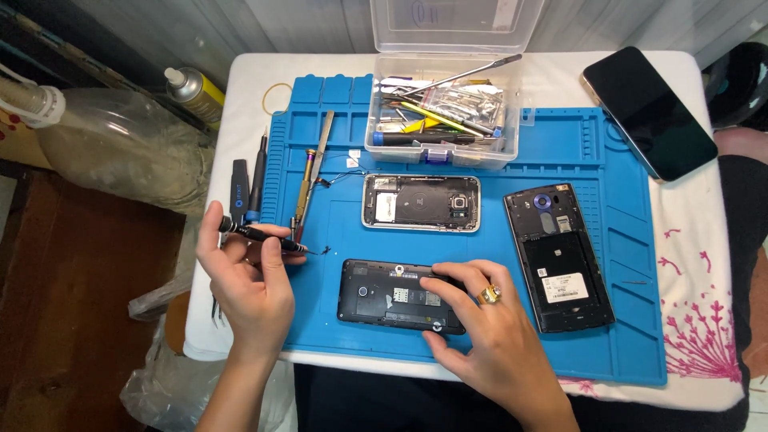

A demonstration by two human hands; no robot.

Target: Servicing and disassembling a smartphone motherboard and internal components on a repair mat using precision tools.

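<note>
My left hand [246,284] grips a thin black screwdriver [264,237] over the left edge of the blue work mat [632,240], its tip pointing right. My right hand [484,320], with a gold ring on one finger, rests on a black phone with its back cover off [392,294] and holds it against the mat near the front edge. Beyond it lies a silver-framed opened phone [422,202]. A larger black opened phone [558,258] lies to the right.
A clear plastic box of tools [442,120] stands at the back of the mat with its lid up. Tweezers and screwdrivers [308,180] lie at the left. A dark intact phone [648,110] lies at the back right. A spray can [192,92] and a plastic jug [120,148] stand left of the table.
</note>
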